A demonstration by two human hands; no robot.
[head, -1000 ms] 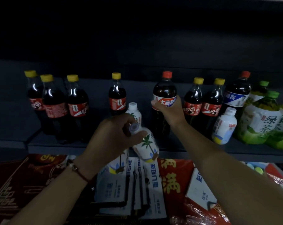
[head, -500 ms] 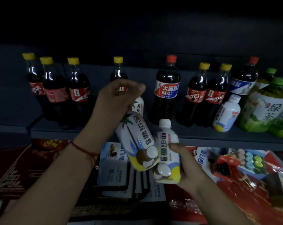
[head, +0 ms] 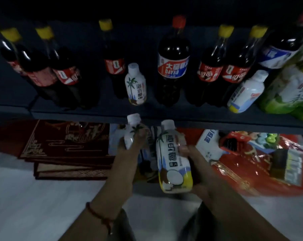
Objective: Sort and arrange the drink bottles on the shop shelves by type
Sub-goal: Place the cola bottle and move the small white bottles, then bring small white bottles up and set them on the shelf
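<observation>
My left hand grips a white coconut-drink bottle upright, below the dark shelf's front edge. My right hand holds a second coconut-drink bottle beside it, also upright. A third coconut bottle stands on the shelf between cola bottles. Yellow-capped cola bottles fill the left and right of the shelf, with a big red-capped Dayao bottle in the middle. A white bottle leans at the right, next to green tea bottles.
Below the shelf lie dark red gift boxes at left, blue-and-white cartons in the middle and red plastic-wrapped packs at right. The pale floor shows at the bottom.
Both hands have come down and toward me with their coconut bottles, now held below the shelf edge. The left bottle went from tilted to upright. The camera moved nearer the shelf and tipped downward.
</observation>
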